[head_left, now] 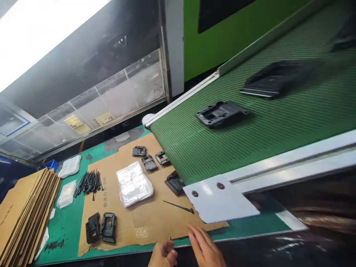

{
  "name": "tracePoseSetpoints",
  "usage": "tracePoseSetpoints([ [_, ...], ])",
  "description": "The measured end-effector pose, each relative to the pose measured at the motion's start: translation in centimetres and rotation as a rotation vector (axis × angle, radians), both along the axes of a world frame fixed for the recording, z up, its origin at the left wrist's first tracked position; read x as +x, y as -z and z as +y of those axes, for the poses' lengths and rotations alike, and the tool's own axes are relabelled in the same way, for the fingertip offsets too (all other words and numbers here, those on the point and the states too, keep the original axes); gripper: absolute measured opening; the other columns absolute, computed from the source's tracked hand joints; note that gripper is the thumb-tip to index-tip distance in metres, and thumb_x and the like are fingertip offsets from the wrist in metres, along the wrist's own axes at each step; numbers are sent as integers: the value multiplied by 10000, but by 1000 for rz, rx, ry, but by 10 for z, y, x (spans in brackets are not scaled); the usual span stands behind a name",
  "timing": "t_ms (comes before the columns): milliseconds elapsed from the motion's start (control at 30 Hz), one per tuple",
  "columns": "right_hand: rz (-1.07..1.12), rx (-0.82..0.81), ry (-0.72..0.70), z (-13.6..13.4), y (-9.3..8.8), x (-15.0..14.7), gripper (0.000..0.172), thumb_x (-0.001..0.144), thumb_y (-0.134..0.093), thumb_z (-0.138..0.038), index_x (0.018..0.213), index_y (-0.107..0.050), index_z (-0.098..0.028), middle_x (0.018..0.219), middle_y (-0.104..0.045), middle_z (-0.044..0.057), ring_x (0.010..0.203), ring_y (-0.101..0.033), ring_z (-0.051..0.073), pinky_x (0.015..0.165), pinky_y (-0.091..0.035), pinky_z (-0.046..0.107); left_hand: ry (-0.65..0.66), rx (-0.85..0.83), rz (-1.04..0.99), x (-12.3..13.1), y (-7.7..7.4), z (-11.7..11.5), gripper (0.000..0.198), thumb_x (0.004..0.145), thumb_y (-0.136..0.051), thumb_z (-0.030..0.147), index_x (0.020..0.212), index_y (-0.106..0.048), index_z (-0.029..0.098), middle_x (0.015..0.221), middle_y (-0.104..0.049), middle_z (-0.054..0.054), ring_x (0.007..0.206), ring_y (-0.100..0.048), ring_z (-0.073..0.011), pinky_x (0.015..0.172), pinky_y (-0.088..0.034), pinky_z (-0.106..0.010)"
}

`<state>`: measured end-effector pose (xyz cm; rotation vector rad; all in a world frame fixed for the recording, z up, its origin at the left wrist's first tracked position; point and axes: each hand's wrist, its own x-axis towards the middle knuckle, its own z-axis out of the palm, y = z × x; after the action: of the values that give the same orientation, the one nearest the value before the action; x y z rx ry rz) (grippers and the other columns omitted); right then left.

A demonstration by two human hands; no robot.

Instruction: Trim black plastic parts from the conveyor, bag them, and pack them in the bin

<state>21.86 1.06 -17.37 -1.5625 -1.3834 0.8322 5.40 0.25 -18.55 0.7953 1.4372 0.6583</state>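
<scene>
At the table's front edge my left hand (pixel 163 254) is closed, fingers curled in; a tiny dark tip shows at them, too small to name. Beside it, my right hand (pixel 206 247) has its fingers stretched out and holds nothing I can see. Above the hands one thin black rod with a small head (pixel 178 206) lies on the cardboard sheet (pixel 155 222). A stack of clear plastic bags (pixel 135 185) rests farther back on the cardboard. Two black plastic frames (pixel 108 227) lie side by side at the left front. More black frames (pixel 149 163) sit near the belt's end.
A green conveyor belt (pixel 178 144) slopes to the table from the right, carrying black plastic parts (pixel 222 113). A white plate (pixel 219 202) covers its near corner. At left are a pile of black rods (pixel 89 181), white bags (pixel 69 166) and stacked cardboard (pixel 30 211).
</scene>
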Motion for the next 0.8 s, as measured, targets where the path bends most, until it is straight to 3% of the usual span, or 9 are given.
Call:
tracePoseSetpoints([
  [67,-125,45,89,58,-12,-26,410,800,-341,-399,1079,-529,-164,1107,-560,184,1076,-490,341,896,-387,522,-76,15,-27,-19,-2,2,435,559,-706,423,853,-603,120,677,-572,-31,545,-471,-123,572,-335,-285],
  [167,-189,-50,363,126,-22,-42,564,742,-446,-402,1193,-430,-65,1262,-384,289,1179,-326,452,884,-298,605,-198,19,-56,-50,-6,2,485,540,-701,459,867,-604,115,694,-594,-46,556,-497,-130,548,-324,-269],
  [233,-129,-139,473,151,-21,-36,609,707,-508,-384,1194,-404,-33,1213,-395,333,1162,-325,477,854,-302,607,-275,-2,-68,-71,-10,1,493,522,-706,463,867,-605,127,697,-602,-47,552,-507,-132,524,-309,-256],
  [333,-64,-210,536,168,-14,-19,575,694,-513,-359,1142,-410,-13,1138,-437,362,1151,-350,467,846,-322,586,-335,-30,-70,-99,-12,1,465,507,-714,453,838,-609,143,678,-601,-35,544,-506,-128,497,-283,-236],
  [433,20,-239,520,172,-13,-11,578,689,-485,-386,1139,-401,-32,1153,-460,329,1167,-366,425,879,-333,565,-365,-37,-71,-112,-15,6,475,484,-722,456,817,-608,136,651,-594,-27,520,-500,-122,483,-273,-228],
  [500,101,-238,437,167,-17,-14,581,693,-453,-421,1131,-414,-42,1134,-504,291,1119,-446,383,865,-387,525,-350,-19,-86,-113,-23,14,474,502,-717,454,826,-608,125,666,-606,-35,526,-509,-122,493,-297,-231],
  [633,259,-191,170,134,-34,-36,538,662,-487,-484,1054,-504,-116,1040,-614,166,961,-586,261,789,-494,371,-283,70,-134,-99,-61,34,445,597,-685,438,898,-611,118,773,-635,-61,626,-552,-133,593,-383,-253],
  [733,310,-155,41,100,-56,-58,492,656,-540,-483,1023,-532,-156,1000,-641,116,928,-598,231,793,-494,355,-237,146,-222,-84,-93,43,477,638,-664,451,965,-600,111,845,-644,-92,696,-563,-142,652,-408,-263],
  [800,241,-163,3,79,-74,-73,434,681,-538,-444,1010,-544,-161,969,-649,108,909,-597,233,801,-482,370,-181,154,-384,-73,-109,44,513,665,-639,469,1029,-582,111,875,-652,-110,770,-577,-163,678,-415,-268],
])
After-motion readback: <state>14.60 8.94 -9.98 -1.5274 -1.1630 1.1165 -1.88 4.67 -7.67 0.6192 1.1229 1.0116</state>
